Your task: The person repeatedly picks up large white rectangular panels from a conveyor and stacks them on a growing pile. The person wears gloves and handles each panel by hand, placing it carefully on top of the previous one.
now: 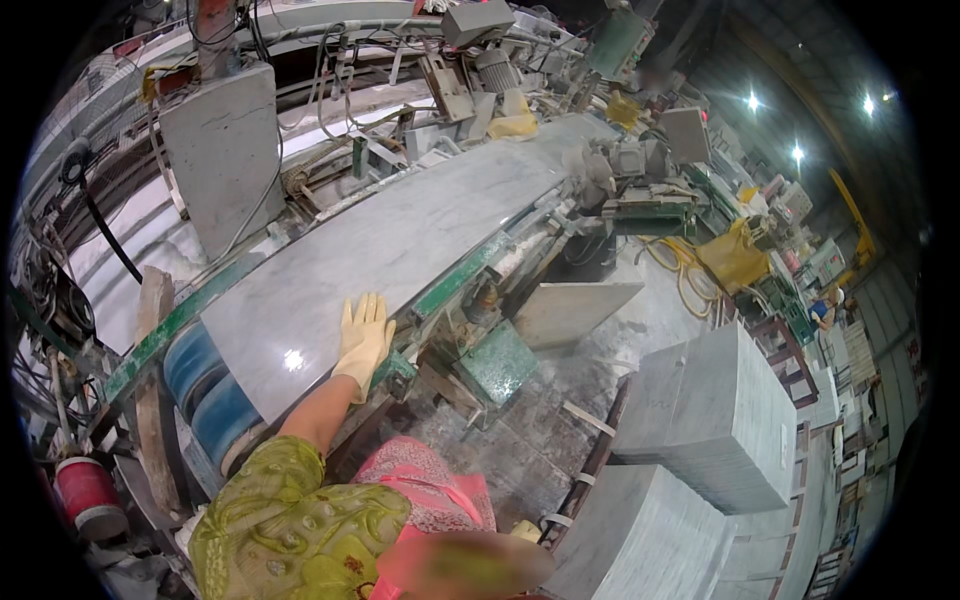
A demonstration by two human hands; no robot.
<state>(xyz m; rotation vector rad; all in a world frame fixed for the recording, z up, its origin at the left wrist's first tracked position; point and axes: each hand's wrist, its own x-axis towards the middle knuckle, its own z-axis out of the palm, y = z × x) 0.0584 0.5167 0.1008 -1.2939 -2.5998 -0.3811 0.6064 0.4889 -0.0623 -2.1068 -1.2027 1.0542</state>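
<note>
My left hand (365,340), in a cream rubber glove, lies flat with its fingers stretched out on a long, polished grey stone slab (400,240). It rests near the slab's right edge and grips nothing. The slab lies on a green-framed conveyor, and blue rollers or belts (220,405) show past its near end. Low in the view, beside the pink cloth of my clothing, a small piece of a cream glove shows my right hand (526,531). Its fingers are hidden, so what it touches does not show.
Stacks of grey stone slabs (690,400) stand to the right on a rack. A green metal box (498,365) and a leaning panel (575,308) sit beside the conveyor. Motorised machinery (600,175) is at its far end. An upright grey panel (222,160) stands left.
</note>
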